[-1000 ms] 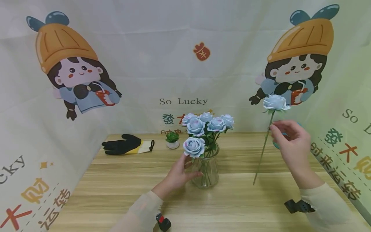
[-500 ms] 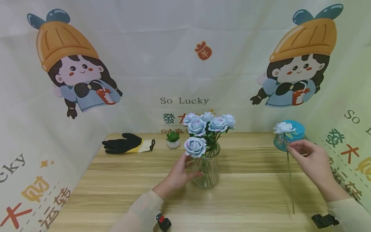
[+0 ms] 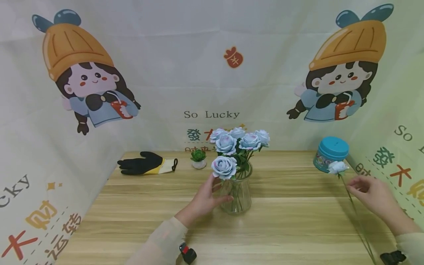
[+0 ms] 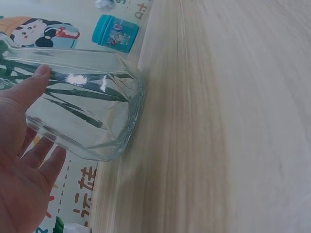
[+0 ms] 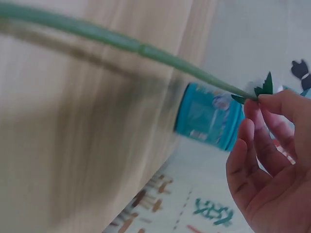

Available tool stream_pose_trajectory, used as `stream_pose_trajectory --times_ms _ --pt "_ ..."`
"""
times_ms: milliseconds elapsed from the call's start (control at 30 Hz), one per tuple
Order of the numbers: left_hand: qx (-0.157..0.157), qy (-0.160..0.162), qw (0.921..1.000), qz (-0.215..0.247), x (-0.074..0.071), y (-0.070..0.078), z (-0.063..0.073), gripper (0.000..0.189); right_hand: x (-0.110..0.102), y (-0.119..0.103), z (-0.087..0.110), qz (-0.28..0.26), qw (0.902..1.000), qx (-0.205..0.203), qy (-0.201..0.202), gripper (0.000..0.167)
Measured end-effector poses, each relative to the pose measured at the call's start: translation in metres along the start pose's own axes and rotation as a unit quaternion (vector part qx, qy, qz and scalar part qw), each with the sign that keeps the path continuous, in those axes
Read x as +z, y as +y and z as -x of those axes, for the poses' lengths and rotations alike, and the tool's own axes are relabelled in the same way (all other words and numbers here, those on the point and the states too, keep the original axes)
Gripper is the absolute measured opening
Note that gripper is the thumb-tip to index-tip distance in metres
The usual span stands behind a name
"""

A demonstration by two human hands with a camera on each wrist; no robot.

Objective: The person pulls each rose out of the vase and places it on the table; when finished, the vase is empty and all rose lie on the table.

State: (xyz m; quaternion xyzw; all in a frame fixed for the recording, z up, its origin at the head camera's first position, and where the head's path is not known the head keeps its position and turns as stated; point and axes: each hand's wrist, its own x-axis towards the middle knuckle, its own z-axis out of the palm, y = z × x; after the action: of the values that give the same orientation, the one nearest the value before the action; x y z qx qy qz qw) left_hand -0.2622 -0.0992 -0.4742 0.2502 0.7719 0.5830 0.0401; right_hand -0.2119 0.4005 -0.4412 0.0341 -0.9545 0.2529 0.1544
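Near the middle of the table stands a clear glass vase holding several pale blue roses on green stems. My left hand holds the vase's left side; in the left wrist view the thumb lies on the near glass and the fingers reach round the other side. Over at the right, my right hand pinches a single pale blue rose by its stem, just below the bloom. Thumb and fingertips meet on that stem beside small green leaves in the right wrist view. The stem slants down toward the table's front right.
Behind the single rose stands a blue lidded tub. A small potted succulent and a black and yellow work glove lie along the back edge. Printed cloth walls the wooden table at the back and sides.
My right hand has carried the single rose down and to the right, away from the vase, uncovering the blue tub. The left hand has stayed on the vase.
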Motion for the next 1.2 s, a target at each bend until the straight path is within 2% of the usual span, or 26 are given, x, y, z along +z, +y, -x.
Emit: stream_pose_trajectory --times_ms 267,500,833,1200 --pt "-0.004 0.003 1.0 0.002 0.001 0.001 0.0 0.095 -0.002 0.019 -0.001 0.021 0.9978 0.025 -0.058 0.013" --pt "-0.007 0.0 1.0 0.0 0.0 -0.001 0.0 0.094 0.0 0.031 -0.002 0.015 0.9956 0.0 -0.092 0.009" --pt "-0.001 -0.003 1.0 0.002 0.0 -0.001 0.0 0.094 0.005 0.034 -0.006 0.025 0.9891 0.017 -0.144 0.007" --pt "-0.007 -0.003 0.9999 -0.007 0.0 -0.001 0.0 0.095 0.008 0.035 -0.007 0.028 0.9886 0.007 -0.147 0.007"
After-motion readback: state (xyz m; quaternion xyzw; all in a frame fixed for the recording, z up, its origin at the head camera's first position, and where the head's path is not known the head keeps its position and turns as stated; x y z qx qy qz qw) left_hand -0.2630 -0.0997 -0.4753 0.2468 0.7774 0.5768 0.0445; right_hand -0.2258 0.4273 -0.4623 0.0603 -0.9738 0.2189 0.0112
